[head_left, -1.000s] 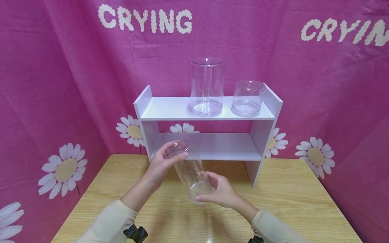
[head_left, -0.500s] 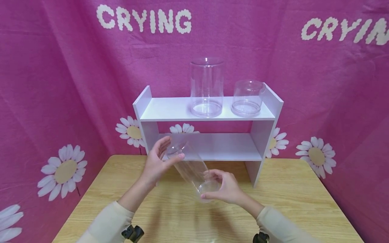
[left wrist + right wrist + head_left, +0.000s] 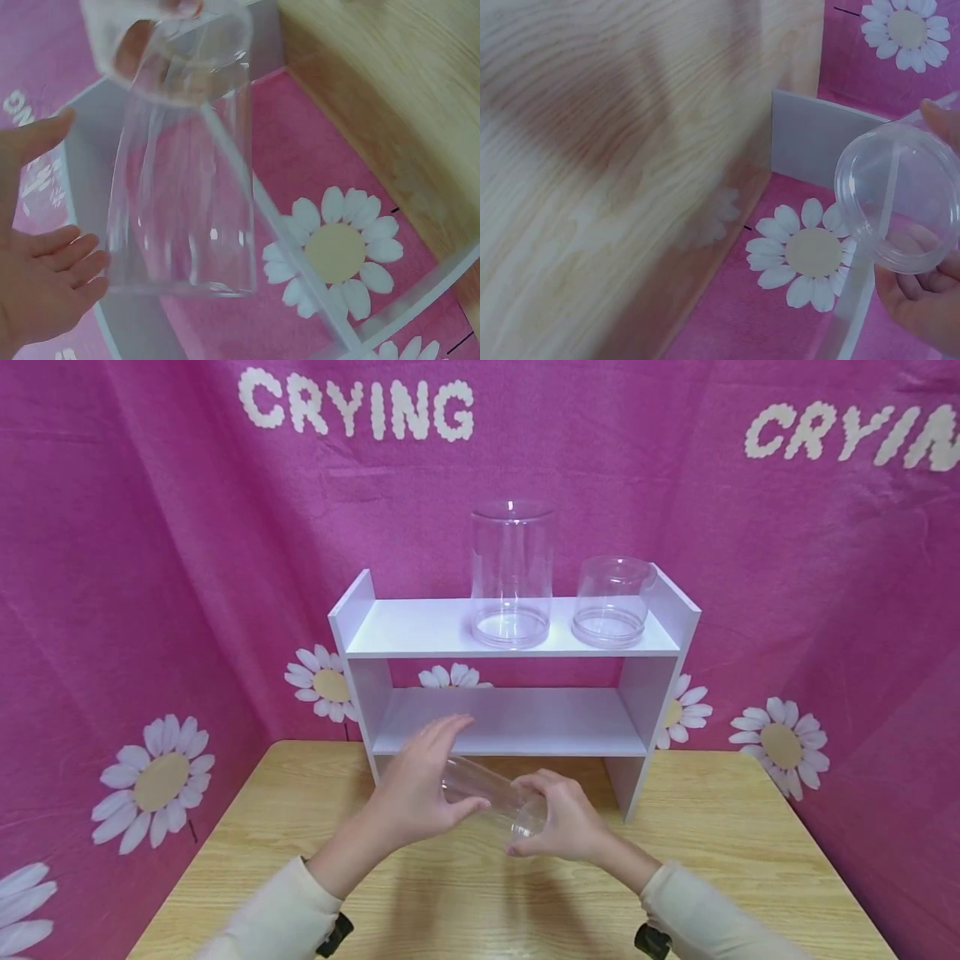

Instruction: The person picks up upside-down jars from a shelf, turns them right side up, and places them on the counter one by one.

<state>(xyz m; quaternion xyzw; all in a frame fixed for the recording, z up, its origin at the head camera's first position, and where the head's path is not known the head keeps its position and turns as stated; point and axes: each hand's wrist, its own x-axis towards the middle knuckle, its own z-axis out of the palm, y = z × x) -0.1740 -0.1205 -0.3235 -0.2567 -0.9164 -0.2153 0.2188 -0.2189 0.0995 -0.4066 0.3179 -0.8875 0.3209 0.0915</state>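
Low in front of the shelf, a clear tall jar (image 3: 491, 793) lies tilted nearly sideways in the air. My right hand (image 3: 566, 818) grips it round its right end, with thumb below and fingers above. At the other end my left hand (image 3: 420, 785) is spread, thumb apart from the fingers. In the left wrist view, the jar (image 3: 187, 187) points its far end towards me, and the left hand (image 3: 52, 292) has loose fingers close beside its wall; contact is hard to tell. The right wrist view shows the jar's round end (image 3: 900, 199) in the right hand (image 3: 930, 315).
A white two-tier shelf (image 3: 510, 722) stands on the wooden table (image 3: 720, 860). On its top board are a larger clear jar (image 3: 512, 560) and a short clear jar (image 3: 611, 602) at the right. A pink flowered curtain (image 3: 187, 527) hangs behind and at the sides.
The jar has tipped from steeply slanted to nearly level, its upper end coming down. My left hand has let go of that end and turned; the right hand keeps its grip.
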